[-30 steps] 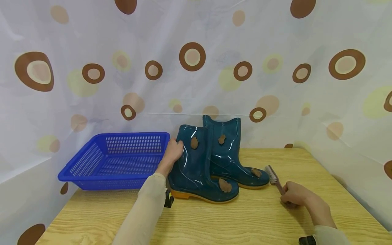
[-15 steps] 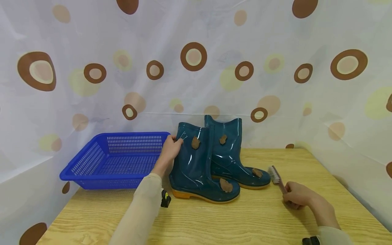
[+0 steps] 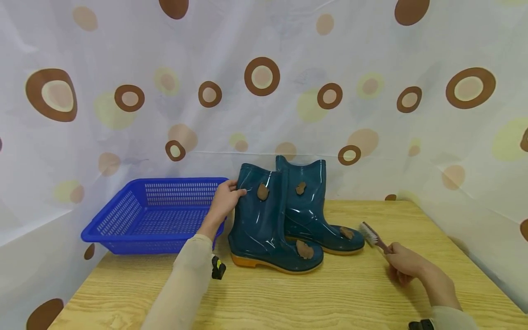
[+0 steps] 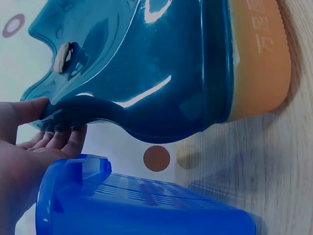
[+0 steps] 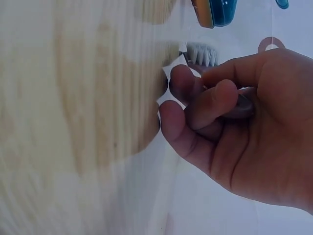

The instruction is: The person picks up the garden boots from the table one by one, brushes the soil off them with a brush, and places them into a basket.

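Two dark teal rubber boots stand upright on the wooden table (image 3: 264, 302). The front boot (image 3: 257, 224) has brown patches (image 3: 305, 250) on its shaft and toe, as does the rear boot (image 3: 307, 206). My left hand (image 3: 224, 199) pinches the upper back edge of the front boot's shaft; in the left wrist view the thumb of that hand (image 4: 29, 147) lies on the near side, fingers behind. With curled fingers my right hand (image 3: 406, 263) grips the handle of a brush (image 3: 373, 237), whose white bristles lie just right of the rear boot's toe.
A blue perforated basket (image 3: 154, 238) stands on the left of the table, close beside my left hand and the front boot. Behind and at both sides hangs a white sheet (image 3: 231, 46) with brown and yellow round prints.
The front boot's shaft has straightened and spread a little toward the left, my left hand moving left and up with it. My right hand has shifted slightly right, and the brush has turned in it.
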{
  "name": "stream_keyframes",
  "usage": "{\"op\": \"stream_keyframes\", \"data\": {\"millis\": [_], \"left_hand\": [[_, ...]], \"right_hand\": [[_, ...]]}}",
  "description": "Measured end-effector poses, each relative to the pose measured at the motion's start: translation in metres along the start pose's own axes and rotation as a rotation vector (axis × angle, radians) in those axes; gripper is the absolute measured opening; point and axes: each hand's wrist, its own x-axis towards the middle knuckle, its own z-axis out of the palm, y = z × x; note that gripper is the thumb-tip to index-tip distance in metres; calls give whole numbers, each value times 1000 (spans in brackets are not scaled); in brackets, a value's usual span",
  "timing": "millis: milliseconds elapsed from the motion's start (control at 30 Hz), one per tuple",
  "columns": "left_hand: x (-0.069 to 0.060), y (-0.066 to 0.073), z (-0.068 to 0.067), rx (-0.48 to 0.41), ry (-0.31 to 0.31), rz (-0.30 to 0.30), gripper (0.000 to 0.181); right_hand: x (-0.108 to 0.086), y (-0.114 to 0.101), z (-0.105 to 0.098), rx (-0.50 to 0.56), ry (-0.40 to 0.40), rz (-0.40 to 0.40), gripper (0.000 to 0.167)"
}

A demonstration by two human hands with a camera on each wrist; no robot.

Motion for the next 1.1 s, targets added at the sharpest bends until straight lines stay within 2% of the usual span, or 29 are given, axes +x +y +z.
{"op": "stream_keyframes", "data": {"millis": [167, 300, 433, 600, 800, 900, 1100], "left_hand": [[-2, -1, -4, 17, -25, 18, 51], [-4, -2, -4, 30, -7, 26, 48], [-6, -2, -2, 50, 9, 60, 43], [-10, -3, -1, 79, 41, 83, 33], [-13, -3, -3, 96, 62, 101, 28], [-14, -5, -4, 77, 62, 120, 26], [-15, -9, -6, 55, 87, 149, 35]], "right_hand": [[0, 0, -3, 0, -6, -4, 28], [1, 0, -7, 7, -15, 0, 27], [0, 0, -9, 24, -33, -5, 25], [-2, 3, -8, 41, -57, -10, 43], [-2, 4, -9, 23, -27, -23, 56], [-2, 5, -9, 18, -9, -25, 57], [0, 6, -11, -18, 7, -46, 55]]}}
